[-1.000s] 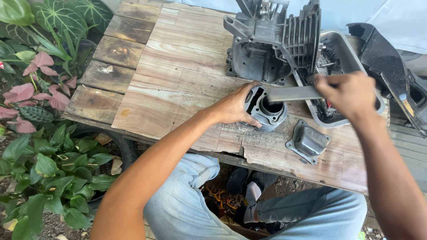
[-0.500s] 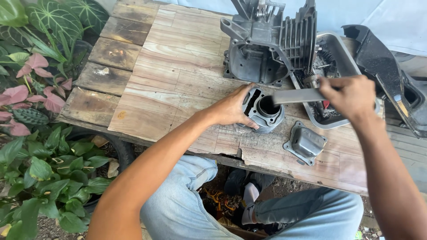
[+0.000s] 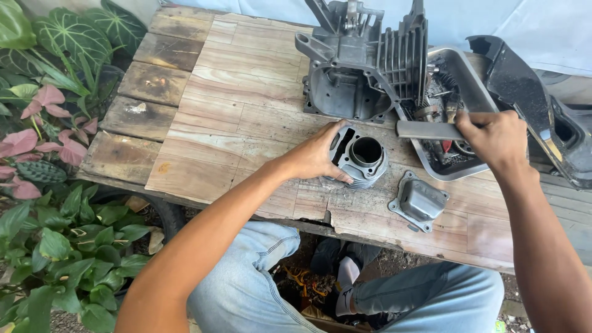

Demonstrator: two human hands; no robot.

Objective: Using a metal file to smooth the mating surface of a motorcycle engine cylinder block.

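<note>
A round grey engine cylinder [image 3: 364, 157] with cooling fins lies bore-up on the wooden table [image 3: 234, 98]. My left hand [image 3: 317, 154] rests on its left side, thumb on the upper rim and fingers curled under the front. My right hand [image 3: 493, 139] is closed around one end of a flat grey metal bar [image 3: 425, 129], which sticks out to the left, just above and to the right of the cylinder. A small grey metal cover [image 3: 419, 200] lies on the table in front of my right hand.
A large grey engine crankcase [image 3: 364, 68] stands at the back of the table. Beside it a metal tray [image 3: 475, 92] holds several small parts. A black plastic housing [image 3: 536, 105] sits at the far right. Leafy plants [image 3: 55, 154] crowd the left; my knees are under the table edge.
My right hand has drawn the flat bar to the right, off the top of the cylinder. My left hand has stayed on the cylinder.
</note>
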